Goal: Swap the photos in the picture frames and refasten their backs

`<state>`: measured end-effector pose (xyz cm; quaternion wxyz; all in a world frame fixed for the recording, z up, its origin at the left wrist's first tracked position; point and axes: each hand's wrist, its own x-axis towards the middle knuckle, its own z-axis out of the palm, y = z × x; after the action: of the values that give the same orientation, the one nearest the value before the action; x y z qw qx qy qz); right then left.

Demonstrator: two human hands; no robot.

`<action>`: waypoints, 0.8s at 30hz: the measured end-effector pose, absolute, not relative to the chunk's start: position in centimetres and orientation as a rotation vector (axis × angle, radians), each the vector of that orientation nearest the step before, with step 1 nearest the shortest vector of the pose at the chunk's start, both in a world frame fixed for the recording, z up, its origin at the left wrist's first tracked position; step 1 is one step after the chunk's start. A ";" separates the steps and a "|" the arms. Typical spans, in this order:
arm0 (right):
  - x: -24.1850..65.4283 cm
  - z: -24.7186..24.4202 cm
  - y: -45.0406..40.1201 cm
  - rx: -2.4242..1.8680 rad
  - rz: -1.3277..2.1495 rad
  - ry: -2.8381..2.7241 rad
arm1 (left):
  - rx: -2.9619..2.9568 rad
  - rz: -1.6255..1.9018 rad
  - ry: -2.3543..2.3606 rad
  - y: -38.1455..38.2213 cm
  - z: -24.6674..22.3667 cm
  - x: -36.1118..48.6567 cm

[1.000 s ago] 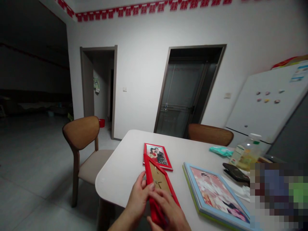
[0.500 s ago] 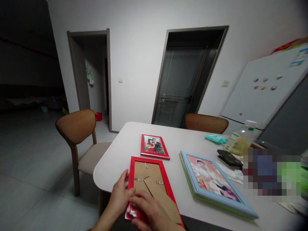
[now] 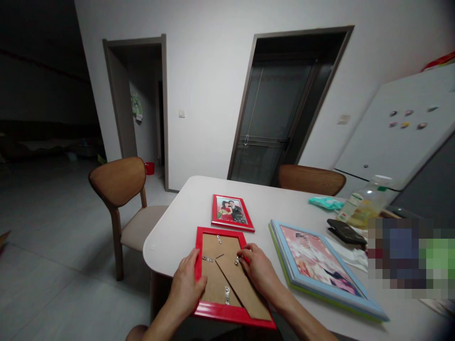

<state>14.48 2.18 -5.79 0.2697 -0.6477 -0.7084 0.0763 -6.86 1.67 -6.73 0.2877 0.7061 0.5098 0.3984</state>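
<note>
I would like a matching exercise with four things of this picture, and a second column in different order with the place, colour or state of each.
1. Left hand
2. Right hand
3. Larger picture frame
4. Plastic bottle

A. Has yellow liquid inside
B. At a metal clip on the right
C. Light blue, picture facing up
D. Holding the left edge of the back-up red photo frame

Right pairs: 1-D, 2-B, 3-C, 4-A

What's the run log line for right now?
left hand: holding red frame, back up | right hand: at its right clip | other red frame: on table, photo up
</note>
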 end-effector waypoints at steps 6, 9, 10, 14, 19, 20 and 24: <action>12.2 -5.0 1.7 -1.697 0.101 -1.898 | 1.910 1.059 1.402 1.8 -7.5 -6.8; 9.2 -4.9 2.3 -1.581 0.188 -2.035 | 1.965 1.007 1.445 2.0 -7.8 -6.7; 8.2 -5.0 2.7 -1.555 0.210 -2.075 | 1.981 1.001 1.453 2.1 -7.9 -6.7; 5.8 -5.9 4.4 -1.580 0.181 -2.078 | 2.010 0.991 1.456 2.2 -7.8 -6.7; 7.3 -6.3 5.5 -1.637 0.119 -2.028 | 2.007 0.966 1.455 2.1 -7.6 -6.6; 8.0 -6.2 5.8 -1.696 0.100 -2.000 | 2.002 0.957 1.455 2.1 -7.6 -6.6; 9.9 -6.0 7.1 -1.902 0.048 -1.923 | 2.009 0.936 1.461 2.5 -7.2 -6.2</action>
<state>9.92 7.06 -6.01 0.2166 -0.6863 -0.6941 0.0172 -6.21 2.46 -7.18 0.2413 0.7344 0.5342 0.3422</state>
